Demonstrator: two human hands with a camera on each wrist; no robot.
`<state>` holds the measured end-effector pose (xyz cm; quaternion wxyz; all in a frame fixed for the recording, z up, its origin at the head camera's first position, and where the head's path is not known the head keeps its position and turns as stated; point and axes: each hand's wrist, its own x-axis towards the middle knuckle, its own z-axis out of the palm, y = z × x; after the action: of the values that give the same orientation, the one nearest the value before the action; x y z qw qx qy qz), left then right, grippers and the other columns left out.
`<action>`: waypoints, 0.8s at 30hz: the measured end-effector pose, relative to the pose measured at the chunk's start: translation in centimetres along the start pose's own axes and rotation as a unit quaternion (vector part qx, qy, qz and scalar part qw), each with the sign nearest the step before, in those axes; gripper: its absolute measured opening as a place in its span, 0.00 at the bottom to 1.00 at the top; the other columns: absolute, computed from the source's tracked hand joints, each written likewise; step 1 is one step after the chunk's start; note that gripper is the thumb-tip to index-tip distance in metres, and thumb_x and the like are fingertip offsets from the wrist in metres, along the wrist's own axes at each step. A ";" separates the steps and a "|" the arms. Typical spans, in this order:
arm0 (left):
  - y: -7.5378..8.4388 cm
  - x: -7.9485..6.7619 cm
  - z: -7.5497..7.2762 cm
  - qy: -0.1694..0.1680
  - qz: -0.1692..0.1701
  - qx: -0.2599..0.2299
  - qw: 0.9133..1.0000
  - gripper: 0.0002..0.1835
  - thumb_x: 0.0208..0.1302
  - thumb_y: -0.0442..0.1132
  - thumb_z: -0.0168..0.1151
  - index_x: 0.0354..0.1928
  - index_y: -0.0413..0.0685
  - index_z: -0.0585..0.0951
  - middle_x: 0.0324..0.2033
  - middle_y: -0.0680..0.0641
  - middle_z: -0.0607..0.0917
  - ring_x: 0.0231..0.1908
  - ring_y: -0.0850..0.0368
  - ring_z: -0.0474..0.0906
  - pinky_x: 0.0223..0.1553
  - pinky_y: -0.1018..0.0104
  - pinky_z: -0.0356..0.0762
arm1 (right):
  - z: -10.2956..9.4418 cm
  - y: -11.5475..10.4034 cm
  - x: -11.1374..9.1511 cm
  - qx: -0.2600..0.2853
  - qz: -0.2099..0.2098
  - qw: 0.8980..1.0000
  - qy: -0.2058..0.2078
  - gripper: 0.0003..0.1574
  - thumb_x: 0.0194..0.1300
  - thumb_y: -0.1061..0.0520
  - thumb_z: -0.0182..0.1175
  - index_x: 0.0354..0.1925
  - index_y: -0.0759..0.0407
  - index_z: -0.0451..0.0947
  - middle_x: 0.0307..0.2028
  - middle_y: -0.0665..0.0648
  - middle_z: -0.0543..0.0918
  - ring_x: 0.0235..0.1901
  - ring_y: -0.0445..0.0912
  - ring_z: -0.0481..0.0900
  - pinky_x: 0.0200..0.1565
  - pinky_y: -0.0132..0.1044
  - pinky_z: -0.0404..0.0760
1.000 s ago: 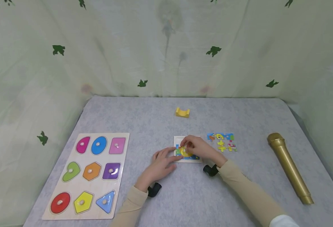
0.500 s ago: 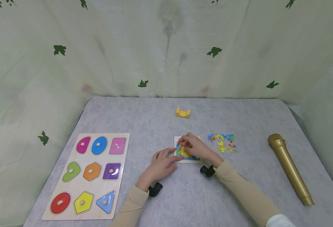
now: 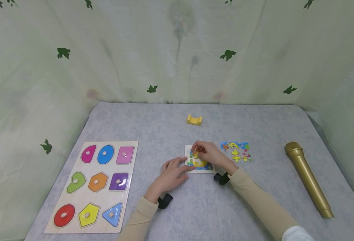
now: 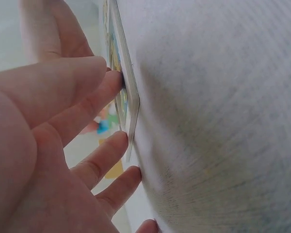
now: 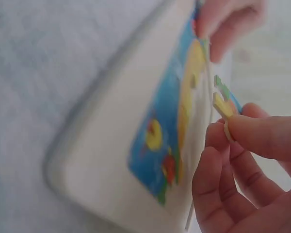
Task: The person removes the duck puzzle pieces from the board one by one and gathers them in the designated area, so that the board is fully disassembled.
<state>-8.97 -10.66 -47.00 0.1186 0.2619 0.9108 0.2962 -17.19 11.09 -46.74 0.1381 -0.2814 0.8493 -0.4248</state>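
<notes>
Over the last half second I see the right hand (image 3: 211, 155) shift slightly toward 3 o'clock above a small puzzle tray (image 3: 187, 149), uncovering more of the picture's yellow curve. Its finger and thumb pinch a small puzzle piece (image 5: 222, 106), tilted and apparently just clear of the tray, so I judge it not yet seated. The left hand (image 3: 171, 173) stays at the tray's 9 o'clock side, fingers extended, steadying it, I think. Loose pieces (image 3: 235, 152) lie unmoved, near the tray's 3 o'clock side.
</notes>
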 end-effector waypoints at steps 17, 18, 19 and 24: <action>0.1 0.0 0.1 0.004 -0.004 -0.009 1.000 0.18 0.70 0.41 0.55 0.61 0.55 0.78 0.68 0.42 0.62 0.67 0.41 0.54 0.61 0.37 0.45 | -5.9 3.7 -5.6 0.018 0.087 0.993 0.075 0.05 0.65 0.66 0.57 0.40 0.65 0.78 0.35 0.57 0.80 0.33 0.49 0.74 0.34 0.37 0.75; 0.1 0.0 0.1 0.004 -0.003 -0.011 1.000 0.18 0.71 0.41 0.55 0.61 0.55 0.78 0.68 0.42 0.62 0.67 0.41 0.54 0.60 0.37 0.44 | -6.1 3.8 -5.9 0.013 0.088 0.993 0.075 0.05 0.65 0.65 0.58 0.39 0.66 0.78 0.35 0.58 0.80 0.33 0.48 0.74 0.33 0.37 0.75; 0.0 0.0 0.1 0.004 -0.003 -0.012 1.000 0.18 0.71 0.41 0.55 0.61 0.54 0.78 0.68 0.42 0.62 0.67 0.41 0.54 0.60 0.37 0.44 | -6.3 4.0 -6.2 0.006 0.091 0.993 0.076 0.05 0.65 0.65 0.58 0.39 0.65 0.79 0.35 0.57 0.80 0.33 0.48 0.74 0.34 0.37 0.75; 0.0 0.0 0.2 0.005 -0.002 -0.014 1.000 0.18 0.71 0.41 0.55 0.61 0.54 0.78 0.68 0.42 0.62 0.67 0.41 0.53 0.60 0.37 0.44 | -6.6 4.6 -6.8 -0.031 0.109 0.991 0.075 0.05 0.65 0.63 0.60 0.39 0.63 0.80 0.35 0.56 0.81 0.33 0.46 0.74 0.35 0.38 0.74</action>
<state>-8.94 -10.59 -47.19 0.1188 0.2566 0.9077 0.3102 -16.54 21.60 -46.50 0.1100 -0.1588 0.8958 -0.4004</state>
